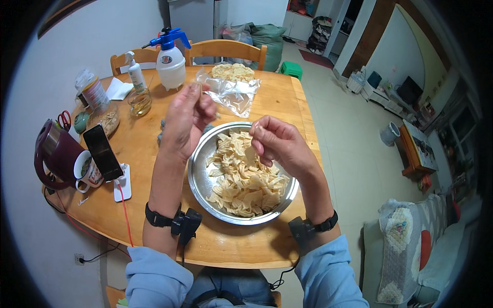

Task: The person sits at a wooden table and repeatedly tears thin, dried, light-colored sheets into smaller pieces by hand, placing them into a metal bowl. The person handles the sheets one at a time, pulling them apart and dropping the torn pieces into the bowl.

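Observation:
In front of me a round stainless steel bowl (198, 202) holds many thin, wrinkled, pale yellow food pieces (246, 184). Over the bowl's right far side, my right hand (279, 140) pinches between thumb and fingers a pale flat piece (251, 154), which hangs down. My left hand (192, 119) is raised beyond the bowl's far left rim, its fingers curled and blurred. Whether anything sits between those fingertips is unclear. Farther off, several browned flatbreads (233, 72) lie on a clear plastic bag (240, 96).
A pump sprayer (171, 69), a spray bottle (136, 73) and a glass of yellowish liquid (140, 103) stand at the far left. Nearer are an electric kettle (57, 154), an enamel mug (88, 169) and a phone (102, 152) with a red cable (124, 208) trailing over the wooden table's (154, 238) edge.

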Available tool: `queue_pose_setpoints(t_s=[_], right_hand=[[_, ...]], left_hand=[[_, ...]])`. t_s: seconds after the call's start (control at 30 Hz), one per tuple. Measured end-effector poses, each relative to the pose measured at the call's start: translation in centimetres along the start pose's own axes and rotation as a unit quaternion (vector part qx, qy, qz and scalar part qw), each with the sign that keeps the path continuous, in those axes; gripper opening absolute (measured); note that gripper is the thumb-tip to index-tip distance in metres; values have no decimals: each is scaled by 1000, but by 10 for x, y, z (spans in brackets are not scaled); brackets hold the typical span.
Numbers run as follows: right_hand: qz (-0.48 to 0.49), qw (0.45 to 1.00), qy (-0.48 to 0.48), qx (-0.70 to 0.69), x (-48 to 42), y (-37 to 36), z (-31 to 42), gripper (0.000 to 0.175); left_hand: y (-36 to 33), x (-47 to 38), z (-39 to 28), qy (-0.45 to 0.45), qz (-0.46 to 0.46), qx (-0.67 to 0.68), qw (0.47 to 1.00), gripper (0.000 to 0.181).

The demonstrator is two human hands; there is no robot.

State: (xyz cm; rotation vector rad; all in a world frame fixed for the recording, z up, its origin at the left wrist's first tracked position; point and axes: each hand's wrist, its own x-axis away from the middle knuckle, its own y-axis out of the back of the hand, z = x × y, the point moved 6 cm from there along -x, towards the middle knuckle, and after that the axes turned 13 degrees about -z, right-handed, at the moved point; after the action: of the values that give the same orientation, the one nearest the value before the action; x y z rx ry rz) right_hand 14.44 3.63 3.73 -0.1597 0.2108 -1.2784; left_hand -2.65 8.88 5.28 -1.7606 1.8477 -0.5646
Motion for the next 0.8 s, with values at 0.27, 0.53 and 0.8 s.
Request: queue_pose_setpoints(t_s=[0.27, 0.53, 0.8], right_hand=[[-77, 982, 54, -161, -6, 14, 9, 18], [-140, 982, 102, -76, -6, 19, 9, 12], [-96, 993, 35, -54, -5, 8, -2, 15]], left_hand=[[-35, 31, 42, 82, 225, -298, 924, 36], [-30, 25, 49, 64, 222, -305, 924, 19], [-17, 12, 49, -40, 209, -440, 873, 15]])
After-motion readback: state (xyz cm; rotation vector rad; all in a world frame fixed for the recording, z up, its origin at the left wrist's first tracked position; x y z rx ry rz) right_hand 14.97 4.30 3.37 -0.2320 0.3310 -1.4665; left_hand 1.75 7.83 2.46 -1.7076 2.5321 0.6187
